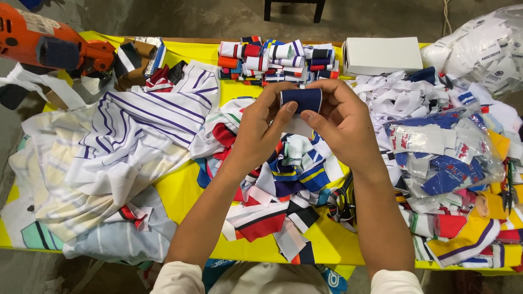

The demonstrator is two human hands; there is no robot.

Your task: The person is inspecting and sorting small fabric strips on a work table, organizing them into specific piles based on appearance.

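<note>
Both hands meet above the middle of a yellow table and hold a small folded navy blue fabric piece. My left hand pinches its left end, thumb on the front. My right hand grips its right end, fingers curled over the top. A white part of the piece hangs below, mostly hidden by the hands. Under the hands lies a loose heap of striped fabric scraps in red, blue, white and black.
Rolled fabric pieces are stacked at the back centre beside a white box. Striped white cloth is piled on the left, with an orange tool behind it. Clear bags of labels and trims fill the right side.
</note>
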